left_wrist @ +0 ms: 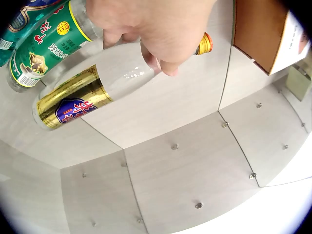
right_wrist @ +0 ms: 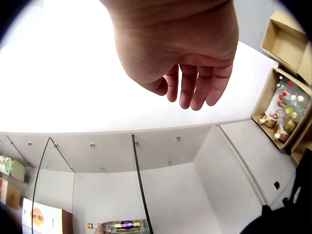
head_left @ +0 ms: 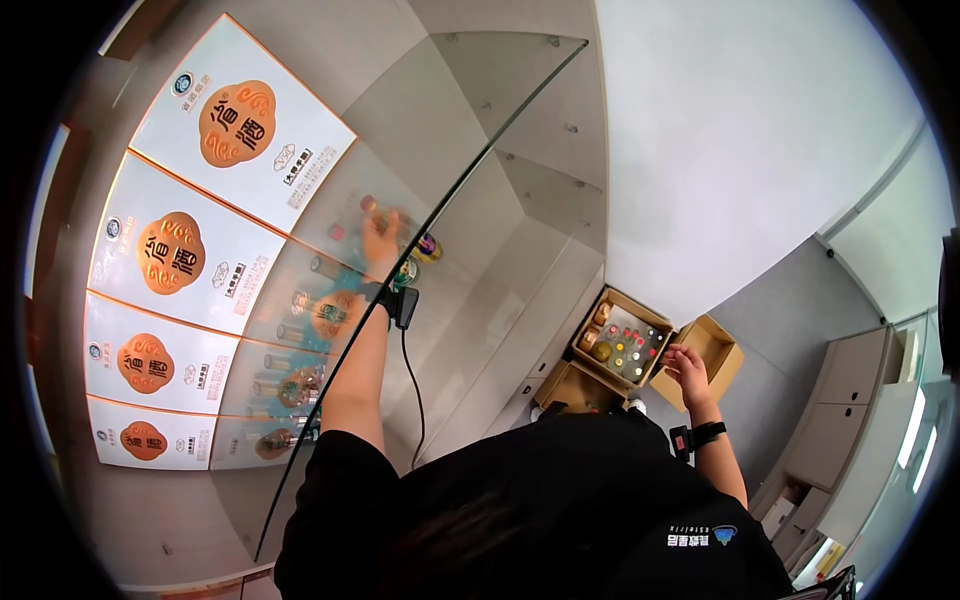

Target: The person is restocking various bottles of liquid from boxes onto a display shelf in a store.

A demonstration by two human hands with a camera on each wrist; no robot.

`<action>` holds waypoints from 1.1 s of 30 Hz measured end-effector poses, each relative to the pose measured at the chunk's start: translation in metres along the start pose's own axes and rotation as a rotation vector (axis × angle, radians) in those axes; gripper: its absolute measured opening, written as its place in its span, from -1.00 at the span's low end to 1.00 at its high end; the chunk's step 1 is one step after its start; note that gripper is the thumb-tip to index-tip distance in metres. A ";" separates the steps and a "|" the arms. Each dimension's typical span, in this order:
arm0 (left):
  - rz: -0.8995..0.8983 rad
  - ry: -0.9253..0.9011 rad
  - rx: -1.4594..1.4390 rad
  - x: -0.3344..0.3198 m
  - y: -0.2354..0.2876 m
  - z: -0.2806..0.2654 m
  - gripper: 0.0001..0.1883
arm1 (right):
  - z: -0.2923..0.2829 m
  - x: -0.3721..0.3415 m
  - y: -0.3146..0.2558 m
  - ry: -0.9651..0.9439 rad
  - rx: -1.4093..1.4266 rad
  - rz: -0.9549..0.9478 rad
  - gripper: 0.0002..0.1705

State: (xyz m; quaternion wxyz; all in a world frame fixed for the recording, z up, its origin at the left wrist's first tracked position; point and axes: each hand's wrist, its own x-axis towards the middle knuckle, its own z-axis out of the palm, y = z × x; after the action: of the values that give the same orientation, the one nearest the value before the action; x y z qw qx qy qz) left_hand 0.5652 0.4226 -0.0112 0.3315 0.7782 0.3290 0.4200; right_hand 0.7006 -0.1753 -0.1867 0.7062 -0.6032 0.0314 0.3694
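In the left wrist view my left hand (left_wrist: 156, 29) grips a clear glass bottle (left_wrist: 75, 100) round its neck. The bottle has a gold and purple label and a yellow cap, and it also shows low in the right wrist view. Beside it stands a green-labelled clear bottle (left_wrist: 46, 48), with a teal bottle (left_wrist: 24, 22) farther along. The head view has this hand seen through a glass shelf (head_left: 480, 160). Over on the other side, my right hand (head_left: 686, 370) hangs with loosely bent fingers, holding nothing, near the cardboard boxes.
Large white boxes (head_left: 240, 125) with orange emblems line the left. Down on the floor, a cardboard box (head_left: 575, 350) holds several small bottles with coloured caps; another open box (head_left: 735, 360) stands beside it. A cable (head_left: 420, 420) hangs from the left wrist.
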 end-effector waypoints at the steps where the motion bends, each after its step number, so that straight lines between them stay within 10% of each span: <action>1: -0.003 0.002 0.000 0.000 0.000 0.001 -0.59 | 0.001 -0.001 0.001 0.001 0.006 0.003 -0.73; 13: -0.025 0.051 0.091 -0.005 0.024 0.002 -0.54 | -0.006 -0.010 0.016 -0.001 -0.002 0.035 -0.75; 18: 0.277 0.085 0.201 0.002 0.046 -0.007 -0.30 | -0.007 -0.013 0.016 0.000 -0.048 0.057 -0.75; 33: 0.460 -0.010 0.611 0.022 0.043 -0.032 -0.48 | -0.017 -0.012 0.019 -0.027 -0.083 0.072 -0.75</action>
State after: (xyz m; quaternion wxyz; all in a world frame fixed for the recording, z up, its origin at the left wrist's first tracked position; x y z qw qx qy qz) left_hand 0.5572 0.4238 0.0461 -0.0169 0.8966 0.2542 0.3621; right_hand 0.6878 -0.1958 -0.2012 0.6673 -0.6253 0.0282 0.4036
